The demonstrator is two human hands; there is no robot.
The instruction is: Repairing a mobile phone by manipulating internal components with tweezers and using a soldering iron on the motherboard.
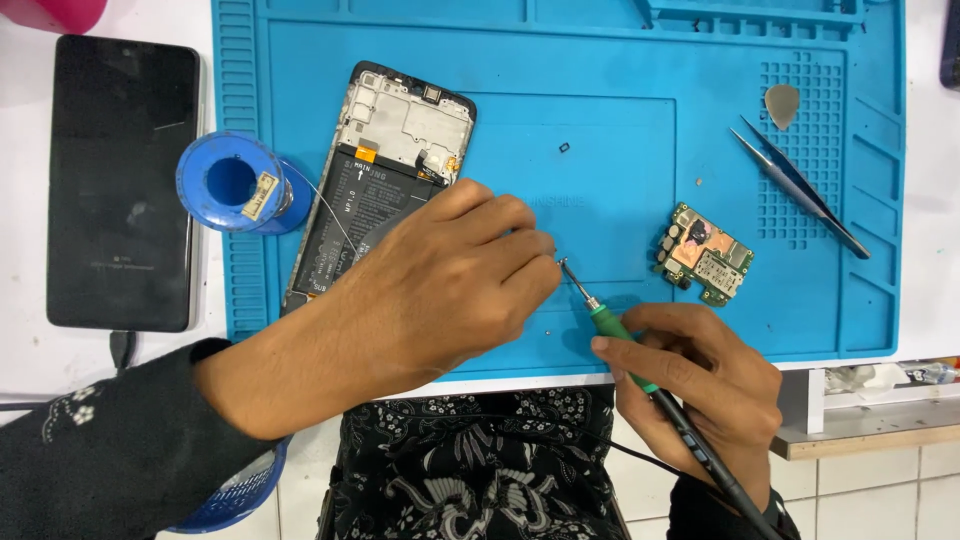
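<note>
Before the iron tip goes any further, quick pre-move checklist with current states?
1. Right hand grips the soldering iron pen-style, near its green collar: ok.
2. Iron tip meets the left hand's fingertips: touching skin or a tiny part between them, cannot tell.
3. Solder wire from the blue spool runs under the left hand: whether its end is at the tip, cannot tell.
4. Opened phone lies flat on the blue mat, partly under the left hand: ok.
5. Circuit board sits apart from the tip: ok.
6. Tweezers lie out of hand on the mat: ok.
</note>
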